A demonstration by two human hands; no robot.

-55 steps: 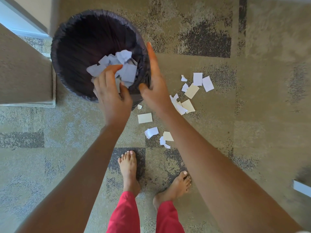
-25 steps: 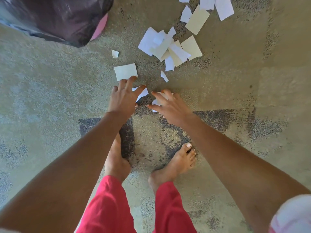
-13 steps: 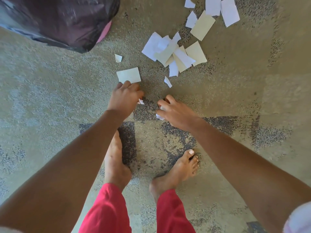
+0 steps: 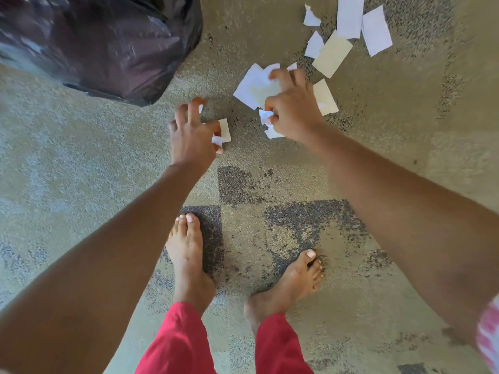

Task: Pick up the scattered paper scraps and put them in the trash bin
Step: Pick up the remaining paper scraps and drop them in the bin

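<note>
The left hand (image 4: 190,136) pinched scraps (image 4: 224,129) under its thumb, other fingers (image 4: 193,110) spread above the carpet (image 4: 391,147). The right hand (image 4: 295,109) clutched crumpled scraps (image 4: 266,117), fingertips (image 4: 276,74) on a pile (image 4: 251,87). Blank sheets (image 4: 375,29) lay beyond; the bin (image 4: 108,44) stood upper-left.

We see a mottled carpet (image 4: 391,163) carrying everything here, beige with dark grey patches. A trash bin (image 4: 108,49) lined with a dark bag stands on it at upper left. Paper scraps (image 4: 330,56) in white and cream lie scattered at upper right, some overlapping, and two bare feet (image 4: 186,255) stand at lower middle.
</note>
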